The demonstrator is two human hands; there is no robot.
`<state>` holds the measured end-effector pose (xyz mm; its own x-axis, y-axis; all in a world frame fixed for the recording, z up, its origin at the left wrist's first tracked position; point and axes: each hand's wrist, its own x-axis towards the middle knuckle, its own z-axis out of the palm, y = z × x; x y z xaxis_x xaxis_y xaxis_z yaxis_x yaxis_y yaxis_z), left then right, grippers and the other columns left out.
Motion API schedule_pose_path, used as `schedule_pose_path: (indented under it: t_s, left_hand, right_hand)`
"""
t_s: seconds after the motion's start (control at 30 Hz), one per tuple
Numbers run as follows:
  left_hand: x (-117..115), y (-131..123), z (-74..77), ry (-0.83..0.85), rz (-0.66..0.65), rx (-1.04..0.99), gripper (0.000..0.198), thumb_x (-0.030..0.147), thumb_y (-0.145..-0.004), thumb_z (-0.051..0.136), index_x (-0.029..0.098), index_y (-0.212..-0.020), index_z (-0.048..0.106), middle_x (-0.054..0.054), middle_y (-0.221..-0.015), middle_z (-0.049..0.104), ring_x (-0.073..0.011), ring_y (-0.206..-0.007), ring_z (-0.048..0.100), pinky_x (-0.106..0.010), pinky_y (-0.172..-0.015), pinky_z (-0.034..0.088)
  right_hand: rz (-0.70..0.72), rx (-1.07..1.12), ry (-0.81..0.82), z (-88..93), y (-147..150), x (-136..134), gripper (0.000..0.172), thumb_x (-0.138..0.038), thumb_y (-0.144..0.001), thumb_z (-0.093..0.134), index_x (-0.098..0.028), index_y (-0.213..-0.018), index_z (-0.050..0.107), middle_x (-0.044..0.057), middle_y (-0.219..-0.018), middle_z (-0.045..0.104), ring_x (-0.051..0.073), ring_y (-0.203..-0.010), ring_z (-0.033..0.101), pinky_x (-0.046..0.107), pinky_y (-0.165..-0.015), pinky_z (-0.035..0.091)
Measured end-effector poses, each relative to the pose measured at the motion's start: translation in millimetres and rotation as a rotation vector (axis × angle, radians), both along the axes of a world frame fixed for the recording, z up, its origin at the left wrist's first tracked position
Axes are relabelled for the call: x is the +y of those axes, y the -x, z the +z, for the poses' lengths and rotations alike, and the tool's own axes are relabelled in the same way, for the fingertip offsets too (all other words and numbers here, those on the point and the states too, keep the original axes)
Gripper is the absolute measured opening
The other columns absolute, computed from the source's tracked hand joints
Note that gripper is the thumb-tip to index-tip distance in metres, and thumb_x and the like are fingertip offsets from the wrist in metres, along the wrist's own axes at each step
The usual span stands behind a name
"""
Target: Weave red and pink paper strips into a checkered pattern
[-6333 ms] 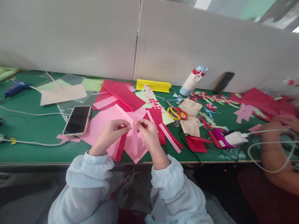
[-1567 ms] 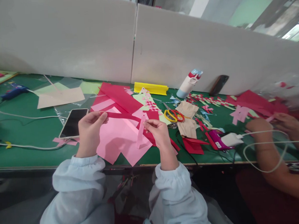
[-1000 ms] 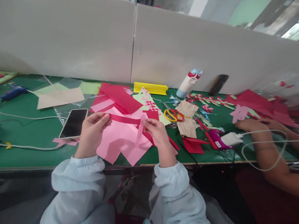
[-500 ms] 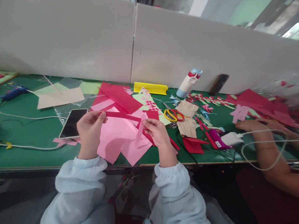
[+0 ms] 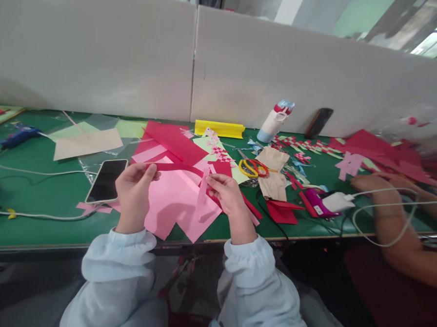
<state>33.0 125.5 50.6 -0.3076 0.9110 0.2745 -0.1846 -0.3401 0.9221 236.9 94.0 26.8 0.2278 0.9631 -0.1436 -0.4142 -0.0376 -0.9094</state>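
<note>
My left hand (image 5: pixel 134 192) pinches the left end of a long red paper strip (image 5: pixel 176 166), which stretches rightward above the table. My right hand (image 5: pixel 225 195) is closed on the strip's other end together with a short pink paper strip (image 5: pixel 202 192) that hangs down from the fingers. Both hands hover over a large pink paper sheet (image 5: pixel 174 200) lying on the green table (image 5: pixel 47 192). Pale blue sleeves cover both my arms.
A phone (image 5: pixel 106 180) lies left of my hands, with white cables nearby. Red sheets (image 5: pixel 173 141), a yellow holder (image 5: pixel 220 128), scissors (image 5: pixel 253 168), a bottle (image 5: pixel 275 122) and woven paper scraps lie behind. Another person's arms (image 5: pixel 397 212) work at the right. A white partition backs the table.
Earlier both hands worked close together on the pink sheet. They have since drawn apart with the red strip stretched between them. Over the last second they barely shift.
</note>
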Motion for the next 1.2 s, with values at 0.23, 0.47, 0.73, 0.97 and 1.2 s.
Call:
schedule_pose_path:
  t_s: [0.23,0.47,0.73,0.97,1.2]
  left_hand:
    - [-1.2,-6.2,2.8,0.092,-0.167,-0.186,0.024,0.029,-0.063,0.083,0.017,-0.074,0.064,0.003,-0.063,0.064,-0.0085,-0.057,0.063,-0.021,-0.059,0.052]
    - [-3.4,-6.1,4.6,0.211,-0.263,-0.193,0.029,0.03,-0.06,0.085,0.016,-0.076,0.064,0.002,-0.065,0.065,-0.009,-0.057,0.064,-0.02,-0.059,0.053]
    - [-2.3,0.3,5.5,0.208,-0.233,-0.112,0.028,0.029,-0.062,0.083,0.016,-0.078,0.064,0.002,-0.067,0.065,-0.0115,-0.058,0.067,-0.022,-0.059,0.055]
    - [-1.5,1.1,8.2,0.185,-0.294,-0.102,0.029,0.033,-0.066,0.078,0.019,-0.079,0.056,0.004,-0.061,0.061,-0.0141,-0.059,0.069,-0.024,-0.062,0.057]
    - [1.5,3.3,2.5,0.132,-0.278,-0.08,0.028,0.033,-0.069,0.078,0.02,-0.084,0.057,0.004,-0.061,0.064,-0.0155,-0.06,0.07,-0.026,-0.062,0.058]
  right_hand:
    - [-0.011,-0.008,-0.012,-5.5,2.8,3.7,0.034,-0.038,-0.054,0.087,-0.018,-0.075,0.07,-0.003,-0.066,0.066,0.006,-0.049,0.052,0.022,-0.052,0.044]
    - [0.011,0.003,-0.105,-4.4,6.4,2.9,0.034,-0.047,-0.063,0.081,-0.02,-0.076,0.063,0.001,-0.071,0.071,0.014,-0.07,0.066,0.027,-0.07,0.053]
    - [-0.098,0.008,-0.097,-1.2,-0.2,5.4,0.036,-0.043,-0.056,0.085,-0.021,-0.074,0.063,-0.002,-0.062,0.066,0.013,-0.062,0.064,0.027,-0.069,0.054]
    - [-0.013,-0.012,-0.091,-4.1,2.4,4.6,0.032,-0.042,-0.062,0.082,-0.02,-0.075,0.064,0.0,-0.067,0.07,0.014,-0.069,0.067,0.027,-0.073,0.054]
    - [0.054,-0.054,-0.077,-6.5,5.5,3.4,0.03,-0.04,-0.063,0.082,-0.019,-0.078,0.068,0.001,-0.071,0.073,0.014,-0.07,0.068,0.024,-0.064,0.049]
